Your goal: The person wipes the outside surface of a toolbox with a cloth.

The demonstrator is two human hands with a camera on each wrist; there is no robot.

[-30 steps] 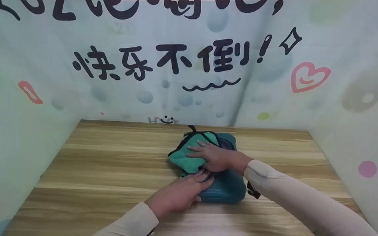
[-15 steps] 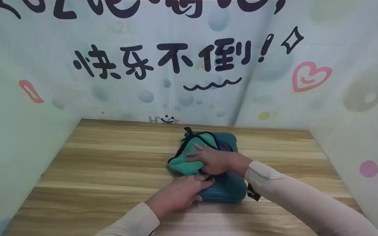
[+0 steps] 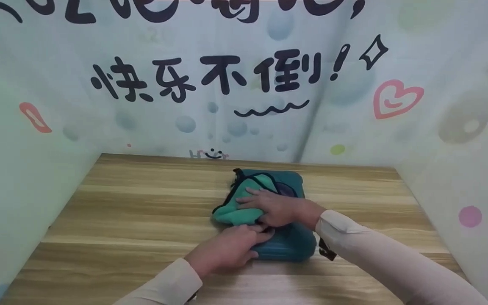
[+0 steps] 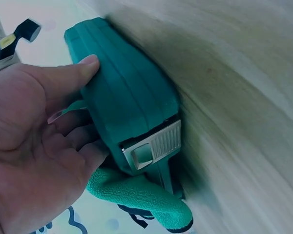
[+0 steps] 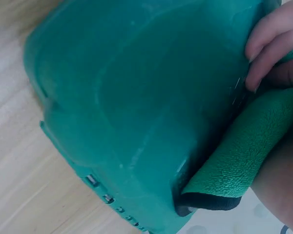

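At frame centre, the right hand [image 3: 278, 207] rests spread on a green pouch [image 3: 240, 214]; below, the left hand [image 3: 227, 246] touches a teal case [image 3: 290, 241], its grip I cannot tell.

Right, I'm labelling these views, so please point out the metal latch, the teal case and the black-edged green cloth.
Metal latch [image 4: 152, 146]: left wrist view, middle of its plate.
Teal case [image 5: 132, 97]: right wrist view, its broad face.
Black-edged green cloth [image 5: 240, 150]: right wrist view, its rolled fold.

Left hand [image 3: 225, 249] just beside right hand [image 3: 277, 208], right fingers [image 3: 251, 205] spread, left fingers [image 4: 81, 137] seemingly bent
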